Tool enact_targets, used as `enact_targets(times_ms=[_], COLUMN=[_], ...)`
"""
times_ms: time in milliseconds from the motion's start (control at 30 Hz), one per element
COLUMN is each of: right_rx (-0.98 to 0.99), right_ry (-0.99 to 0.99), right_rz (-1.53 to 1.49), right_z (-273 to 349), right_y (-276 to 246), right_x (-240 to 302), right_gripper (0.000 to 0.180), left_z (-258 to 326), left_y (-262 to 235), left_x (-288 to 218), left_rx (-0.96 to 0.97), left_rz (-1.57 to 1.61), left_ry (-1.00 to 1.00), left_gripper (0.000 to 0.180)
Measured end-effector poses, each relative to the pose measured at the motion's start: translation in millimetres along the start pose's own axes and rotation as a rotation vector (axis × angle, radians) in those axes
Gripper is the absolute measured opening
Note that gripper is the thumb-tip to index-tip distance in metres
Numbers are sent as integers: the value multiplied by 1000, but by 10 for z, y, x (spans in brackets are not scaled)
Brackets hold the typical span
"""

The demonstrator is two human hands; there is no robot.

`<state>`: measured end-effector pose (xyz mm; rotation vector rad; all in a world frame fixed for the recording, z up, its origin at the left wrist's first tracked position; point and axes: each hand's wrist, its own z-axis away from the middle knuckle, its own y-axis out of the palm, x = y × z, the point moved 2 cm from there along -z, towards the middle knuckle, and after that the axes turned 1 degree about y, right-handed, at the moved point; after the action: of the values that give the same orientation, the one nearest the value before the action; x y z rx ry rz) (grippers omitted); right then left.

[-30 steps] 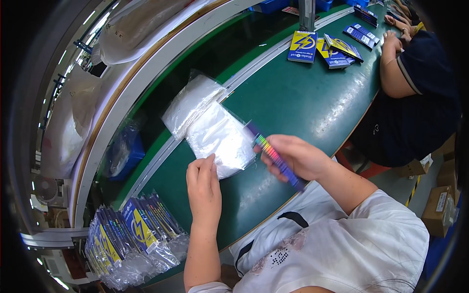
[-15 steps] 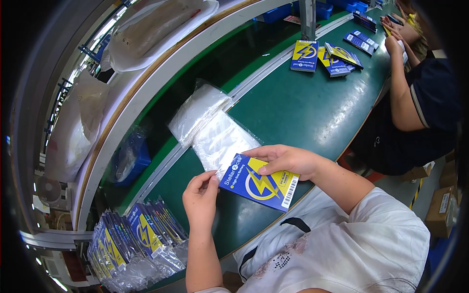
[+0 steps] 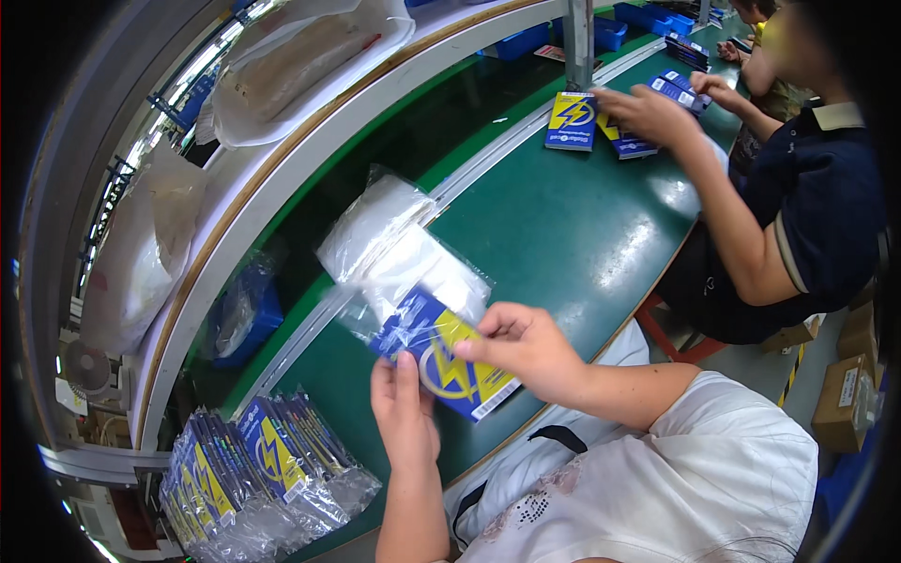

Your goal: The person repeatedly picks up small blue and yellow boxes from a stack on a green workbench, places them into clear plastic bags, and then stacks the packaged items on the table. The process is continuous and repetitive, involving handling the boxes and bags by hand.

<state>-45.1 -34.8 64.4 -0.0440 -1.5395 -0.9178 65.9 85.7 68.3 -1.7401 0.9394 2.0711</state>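
A flat blue-and-yellow battery box is held tilted above the green table between my hands. My right hand grips its right end, thumb on top. My left hand pinches a clear plastic bag at the box's left end, thumb up; film appears to cover that end, though blur hides how far. Just beyond the box lies a stack of clear plastic bags. At the lower left stand rows of bagged boxes, packed upright.
The green table curves away to the upper right, beside a metal rail. More boxes lie there, near a post. A co-worker reaches over them. A shelf with plastic-wrapped bundles and a blue bin are at left.
The box and both my hands have shifted slightly down, with clear film now showing around the box's left end. The co-worker's arm has reached out over the far boxes.
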Motion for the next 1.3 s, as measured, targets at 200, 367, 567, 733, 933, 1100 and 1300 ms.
enact_targets(times_ms=[200,367,567,733,933,1100,1300], right_rx=[285,214,93,632,481,-51,-194], right_ry=[-230,-663,-1064,-935,-873,-907,-110], right_rz=[459,814,716,709,789,1422,1895], right_z=[31,11,258,319,68,-697,-1019], right_y=[20,7,116,397,268,-442,-658], right_x=[140,443,625,285,490,776,732], right_gripper=[73,79,38,35,46,54,78], left_z=[19,324,325,374,493,644,627], left_y=[12,291,293,166,-218,-697,-867], left_x=[-186,-235,-266,-307,-782,-1184,-988], left_rx=[-12,229,364,252,-138,-359,-410], left_rz=[270,123,101,481,-99,-1096,-1789], left_ry=[-56,-164,-294,-551,209,560,313], left_gripper=[30,37,43,42,66,50,54])
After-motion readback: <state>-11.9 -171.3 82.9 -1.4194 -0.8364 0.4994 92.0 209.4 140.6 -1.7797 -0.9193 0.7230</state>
